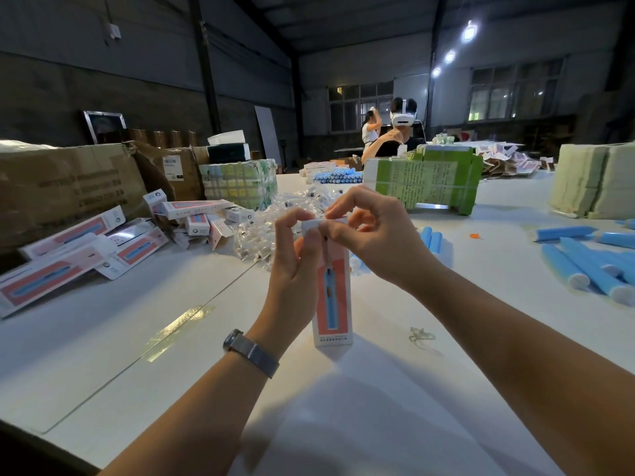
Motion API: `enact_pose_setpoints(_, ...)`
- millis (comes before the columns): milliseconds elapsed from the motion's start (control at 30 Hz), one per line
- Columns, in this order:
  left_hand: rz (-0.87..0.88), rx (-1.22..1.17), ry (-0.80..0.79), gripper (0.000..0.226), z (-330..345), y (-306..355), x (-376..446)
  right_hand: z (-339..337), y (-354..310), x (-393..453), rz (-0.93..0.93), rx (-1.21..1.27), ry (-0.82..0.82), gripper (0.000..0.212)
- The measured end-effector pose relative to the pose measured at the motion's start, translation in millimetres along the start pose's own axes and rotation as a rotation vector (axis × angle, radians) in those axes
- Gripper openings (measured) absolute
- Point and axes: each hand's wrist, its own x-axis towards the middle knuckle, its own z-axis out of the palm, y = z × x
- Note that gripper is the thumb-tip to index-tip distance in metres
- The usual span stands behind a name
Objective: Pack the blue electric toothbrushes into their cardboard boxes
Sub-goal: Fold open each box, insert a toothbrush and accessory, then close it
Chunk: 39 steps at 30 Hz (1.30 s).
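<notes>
While both hands work at frame centre, the far left holds a big brown carton (pixel 68 187) at mid-left, with a heap of pink-and-white toothbrush boxes (pixel 79 255) lying flat and tilted in front of it on the white table (pixel 137 355). Above and right of the heap: a shrink-wrapped green-and-white bundle (pixel 240 182), then a pile of clear plastic packets (pixel 261 231) just left of centre.

Left hand (pixel 295 255), with a grey watch (pixel 251 352) on its wrist, has fingers curled round the upper part of an upright box (pixel 331 304); thumb and forefinger pinch at the top end. The box stands on the table at centre, bottom end on the surface, printed face toward the camera showing a blue toothbrush picture on a coral panel. Right hand (pixel 371 231) pinches the white top flap (pixel 323 223) from the right, fingertips touching the left hand's. Can't tell whether a toothbrush is inside.

Behind the right hand, two blue handles (pixel 431 240) lie on the table. Upper centre: a row of blue toothbrushes (pixel 338 176) beside a green printed bundle (pixel 422 180); a person wearing a white headset (pixel 403 118) sits behind it. Right edge: loose blue toothbrush handles (pixel 591 266) scattered flat, and a pale wrapped stack (pixel 598 180) above them.
</notes>
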Motion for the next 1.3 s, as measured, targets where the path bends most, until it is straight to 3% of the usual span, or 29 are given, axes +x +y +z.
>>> enact_pose_setpoints(767, 0.02, 0.068, -0.01, 0.029, -1, 1, -4, -6, -11, 7, -0.032, 0.007, -0.039, 0.01)
enact_pose_setpoints(933, 0.023, 0.078, -0.002, 0.025, -1, 1, -3, -5, -16, 8, -0.038, -0.063, 0.0, 0.012)
enact_pose_setpoints(1133, 0.031, 0.089, 0.003, 0.018, -1, 0, -4, -10, -17, 10, 0.005, 0.005, -0.085, 0.013)
enact_pose_setpoints(1300, 0.02, 0.085, 0.022, 0.015, -1, 3, -3, -6, -8, 4, -0.085, -0.003, -0.074, 0.006)
